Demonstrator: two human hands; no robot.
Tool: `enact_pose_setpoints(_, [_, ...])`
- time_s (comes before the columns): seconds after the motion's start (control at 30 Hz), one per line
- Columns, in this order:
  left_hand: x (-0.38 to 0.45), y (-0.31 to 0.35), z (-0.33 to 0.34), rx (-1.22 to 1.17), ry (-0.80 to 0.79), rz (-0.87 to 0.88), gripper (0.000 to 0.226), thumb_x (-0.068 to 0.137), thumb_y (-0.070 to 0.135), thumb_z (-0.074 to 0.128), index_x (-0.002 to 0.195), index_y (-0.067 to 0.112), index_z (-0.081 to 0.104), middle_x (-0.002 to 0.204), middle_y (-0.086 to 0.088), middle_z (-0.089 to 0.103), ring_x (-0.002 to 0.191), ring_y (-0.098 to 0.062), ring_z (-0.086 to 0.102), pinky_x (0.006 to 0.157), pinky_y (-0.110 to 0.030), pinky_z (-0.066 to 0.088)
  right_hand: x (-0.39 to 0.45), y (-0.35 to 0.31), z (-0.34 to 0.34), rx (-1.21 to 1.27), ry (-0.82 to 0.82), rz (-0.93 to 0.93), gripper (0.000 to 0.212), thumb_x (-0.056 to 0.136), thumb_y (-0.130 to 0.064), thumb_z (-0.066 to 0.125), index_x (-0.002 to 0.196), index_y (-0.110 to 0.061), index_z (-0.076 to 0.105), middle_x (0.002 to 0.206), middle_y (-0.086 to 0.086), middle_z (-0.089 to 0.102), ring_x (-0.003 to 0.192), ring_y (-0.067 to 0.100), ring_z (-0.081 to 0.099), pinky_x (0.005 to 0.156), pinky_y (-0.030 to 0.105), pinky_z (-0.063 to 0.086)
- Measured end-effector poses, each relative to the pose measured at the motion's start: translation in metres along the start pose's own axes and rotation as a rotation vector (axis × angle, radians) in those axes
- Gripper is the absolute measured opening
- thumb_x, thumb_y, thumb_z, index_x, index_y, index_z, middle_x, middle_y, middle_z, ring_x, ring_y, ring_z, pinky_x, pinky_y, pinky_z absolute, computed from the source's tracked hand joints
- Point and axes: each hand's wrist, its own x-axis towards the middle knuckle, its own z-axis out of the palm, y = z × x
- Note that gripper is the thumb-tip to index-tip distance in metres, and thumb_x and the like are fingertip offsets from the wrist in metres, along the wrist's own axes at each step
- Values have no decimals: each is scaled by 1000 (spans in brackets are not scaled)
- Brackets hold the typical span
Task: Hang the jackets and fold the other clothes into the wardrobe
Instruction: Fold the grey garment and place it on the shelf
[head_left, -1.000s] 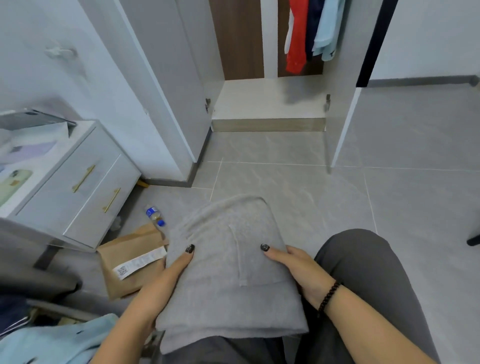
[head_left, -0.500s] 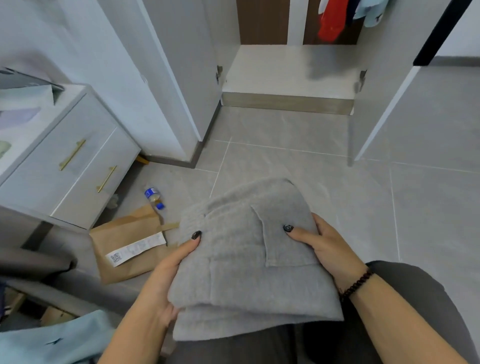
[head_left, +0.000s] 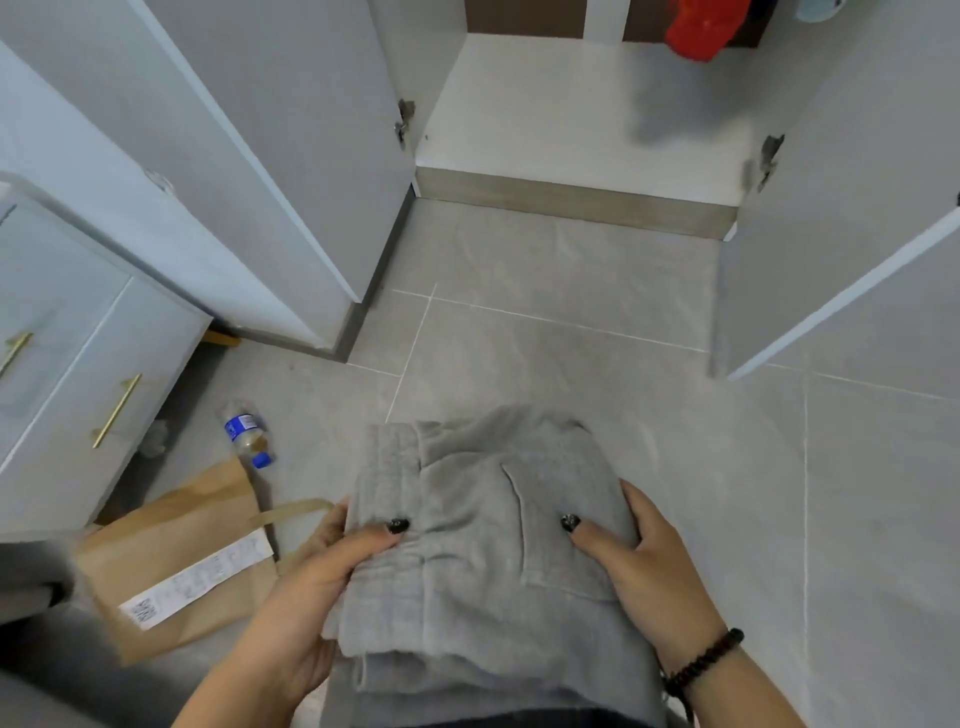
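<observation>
Facing open wardrobe (head_left: 576, 119), grey tiled floor (head_left: 571, 322)

One wide-angle camera sits on the person's head, tilted steeply down and forward. It looks close over the two hands at the near edge, across the grey floor (head_left: 545, 322), to the open wardrobe (head_left: 561, 119) at the far end.

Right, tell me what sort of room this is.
Probably a bedroom at home: an open wardrobe with a red garment hanging inside, a drawer unit beside it, and tiled floor.
</observation>
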Motion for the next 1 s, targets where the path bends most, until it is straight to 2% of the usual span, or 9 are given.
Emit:
enact_pose_setpoints(0.03, [-8, 13, 5, 11, -20, 12, 46, 70, -2, 69, 114, 8, 61, 104, -19, 72, 89, -30, 73, 59, -31, 58, -1, -11, 0, -1, 15, -6, 37, 79, -20, 74, 108, -39, 59, 102, -20, 68, 88, -4, 65, 71, 16, 51])
enact_pose_setpoints(0.1, [-18, 39, 14, 19, -82, 36, 60, 62, -1, 76, 118, 15, 62, 112, -18, 70, 96, -34, 70, 64, -35, 58, -10, -36, 1, -15, 52, -28, 41, 77, -22, 74, 111, -40, 59, 103, -23, 68, 90, -5, 65, 72, 15, 52])
enact_pose_setpoints(0.2, [-43, 84, 36, 70, -150, 42, 59, 60, 7, 75, 116, 22, 64, 111, -16, 71, 97, -34, 70, 65, -35, 58, -30, -86, 0, -51, 88, -72, 49, 77, -24, 75, 120, -39, 57, 108, -24, 67, 94, -6, 63, 71, 11, 52])
enact_pose_setpoints(0.33, [-90, 149, 63, 128, -176, 70, 63, 60, 8, 76, 119, 26, 62, 113, -12, 70, 102, -31, 69, 72, -36, 57, -58, -170, -2, -106, 111, -115, 58, 79, -18, 74, 132, -29, 52, 118, -17, 63, 102, -4, 60, 83, 16, 48])
enact_pose_setpoints(0.4, [-113, 188, 77, 143, -209, 89, 66, 60, 8, 77, 121, 27, 61, 114, -12, 70, 103, -31, 68, 80, -39, 54, -72, -219, 2, -127, 143, -142, 57, 80, -11, 73, 131, -27, 52, 115, -18, 62, 98, -10, 58, 78, 9, 46])
enact_pose_setpoints(0.5, [-143, 253, 94, 156, -254, 129, 64, 61, 9, 75, 121, 28, 62, 114, -10, 70, 102, -30, 69, 82, -42, 53, -90, -293, 12, -137, 172, -210, 52, 81, -10, 73, 123, -33, 54, 109, -21, 63, 94, -10, 61, 73, 7, 47])
enact_pose_setpoints(0.7, [-193, 375, 122, 216, -359, 291, 50, 69, 13, 74, 112, 38, 66, 107, 1, 73, 95, -22, 72, 67, -31, 58, -121, -416, 38, -113, 248, -355, 44, 80, -10, 73, 118, -28, 60, 105, -16, 69, 90, -5, 64, 74, 13, 51])
enact_pose_setpoints(0.83, [-225, 440, 140, 306, -413, 396, 48, 74, 20, 71, 117, 38, 61, 103, 7, 73, 92, -17, 72, 69, -31, 57, -139, -482, 50, -120, 296, -483, 40, 81, -10, 73, 105, -39, 60, 93, -29, 68, 82, -15, 61, 60, 1, 44])
enact_pose_setpoints(1.0, [-258, 500, 169, 395, -407, 511, 40, 85, 11, 61, 117, 36, 61, 101, 8, 73, 95, -17, 70, 75, -32, 54, -158, -554, 48, -122, 307, -560, 37, 81, -22, 74, 107, -43, 58, 94, -33, 65, 85, -14, 60, 62, 6, 47])
